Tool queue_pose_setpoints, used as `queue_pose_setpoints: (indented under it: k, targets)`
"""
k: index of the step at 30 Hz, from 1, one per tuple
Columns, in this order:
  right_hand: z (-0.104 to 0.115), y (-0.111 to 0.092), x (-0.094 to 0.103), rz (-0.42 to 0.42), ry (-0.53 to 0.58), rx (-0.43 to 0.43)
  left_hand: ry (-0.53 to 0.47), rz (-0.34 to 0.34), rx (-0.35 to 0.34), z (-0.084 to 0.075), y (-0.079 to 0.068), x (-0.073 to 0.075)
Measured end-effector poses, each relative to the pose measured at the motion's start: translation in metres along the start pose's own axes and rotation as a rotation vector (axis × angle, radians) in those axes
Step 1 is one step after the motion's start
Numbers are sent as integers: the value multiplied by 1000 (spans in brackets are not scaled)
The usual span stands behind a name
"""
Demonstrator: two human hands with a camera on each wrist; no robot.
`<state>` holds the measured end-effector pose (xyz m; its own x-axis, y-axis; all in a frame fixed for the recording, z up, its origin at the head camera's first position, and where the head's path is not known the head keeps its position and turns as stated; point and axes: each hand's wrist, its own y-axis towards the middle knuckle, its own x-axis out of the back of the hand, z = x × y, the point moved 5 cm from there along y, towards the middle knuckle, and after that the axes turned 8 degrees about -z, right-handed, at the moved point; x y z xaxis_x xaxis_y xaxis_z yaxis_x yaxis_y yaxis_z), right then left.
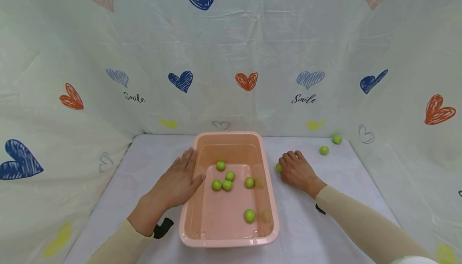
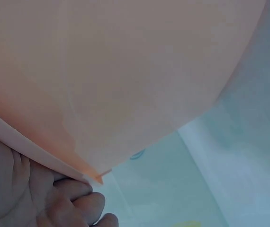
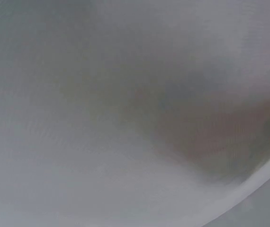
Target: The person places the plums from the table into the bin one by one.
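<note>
A pink plastic tub (image 1: 223, 242) stands in the middle of the table with several small green balls (image 1: 229, 175) scattered on its floor. My left hand (image 1: 177, 183) rests along the tub's left rim, fingers straight, the thumb reaching over the edge. In the left wrist view, the fingers (image 2: 78, 201) lie against the outside of the pink wall. To the right of the tub, my right hand (image 1: 297, 171) is low over the table with bent fingers. It holds a green ball (image 1: 279, 167), partly hidden by the hand. The right wrist view is blurred.
Two more green balls lie at the table's back right corner, one (image 1: 324, 150) nearer and one (image 1: 337, 139) by the edge. A white curtain (image 1: 274, 47) printed with hearts closes off the back and sides. A white cloth (image 1: 159, 147) covers the table.
</note>
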<state>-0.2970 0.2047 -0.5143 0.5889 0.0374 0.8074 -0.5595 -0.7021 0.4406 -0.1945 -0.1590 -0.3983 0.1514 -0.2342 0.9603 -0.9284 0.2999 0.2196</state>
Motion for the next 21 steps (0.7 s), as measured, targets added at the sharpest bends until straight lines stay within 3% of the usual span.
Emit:
queue_pose_setpoints:
  k: [10, 21]
  targets:
    - [-23, -2, 2, 83, -48, -116, -2, -2, 9, 1, 0, -1]
    - [-31, -5, 5, 36, -64, -128, -8, 0, 12, 1, 0, -1]
